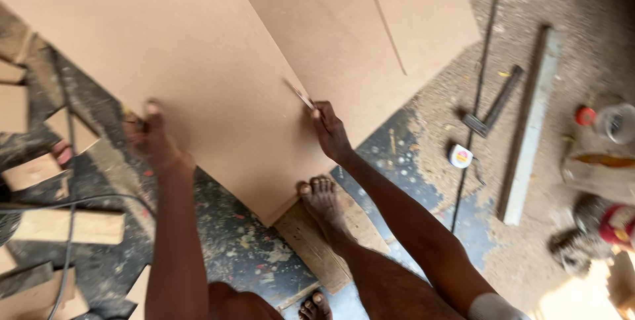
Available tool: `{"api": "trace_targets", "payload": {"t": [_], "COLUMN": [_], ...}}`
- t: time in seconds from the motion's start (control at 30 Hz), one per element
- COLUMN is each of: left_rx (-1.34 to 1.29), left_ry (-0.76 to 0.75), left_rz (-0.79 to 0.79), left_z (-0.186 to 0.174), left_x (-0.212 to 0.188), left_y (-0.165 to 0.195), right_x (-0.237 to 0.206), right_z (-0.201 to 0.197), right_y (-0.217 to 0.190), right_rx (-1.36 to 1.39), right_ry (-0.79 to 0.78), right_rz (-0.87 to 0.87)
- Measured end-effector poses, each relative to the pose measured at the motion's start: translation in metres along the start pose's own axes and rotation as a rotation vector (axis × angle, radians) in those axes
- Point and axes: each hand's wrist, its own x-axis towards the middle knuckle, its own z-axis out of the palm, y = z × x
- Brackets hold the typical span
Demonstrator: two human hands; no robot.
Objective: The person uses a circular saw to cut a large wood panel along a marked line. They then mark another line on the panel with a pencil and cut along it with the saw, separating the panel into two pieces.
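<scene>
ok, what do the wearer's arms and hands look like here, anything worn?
Both arms are bare from hand to upper arm. No gloves, rings or watch visible on the left hand or right hand. No cables or markings on them. The only clothing near the arms is a pale grey bit of fabric at the frame's bottom edge by the right arm. The feet are bare too.

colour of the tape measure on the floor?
The tape measure is white with a red-orange centre, lying on sawdust right of the right hand. Head view, the only one.

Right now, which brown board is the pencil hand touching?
The right hand with the pencil rests on the big front board, the one lying on top; the other board lies behind, partly covered.
</scene>
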Motion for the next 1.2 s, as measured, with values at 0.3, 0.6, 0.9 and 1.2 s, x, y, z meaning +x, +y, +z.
{"api": "trace_targets", "payload": {"t": [0.3, 0.6, 0.9, 1.2], "left_rx": [-0.273, 0.179, 1.027, 1.014], "left_ry": [-0.525, -1.242, -0.636, -0.327], "left_rz": [0.029, 0.032, 0.516, 0.007], "left_z": [0.077, 0.131, 0.007, -0.066], "left_x": [-0.084, -0.168, -0.073, -0.037], "left_y": [0.055, 0.005, -0.042, -0.074], "right_x": [-0.004, -0.155, -0.248, -0.153], "right_z": [-0.099, -0.244, -0.3, 0.026], "right_y": [0.0, 0.075, 0.115, -0.005], "right_rx": [0.112, 0.454, 0.199, -0.872], "right_ry": [0.495, 0.895, 1.388, -0.336], "right_rz": [-0.096, 0.208, 0.562, 0.089]}}
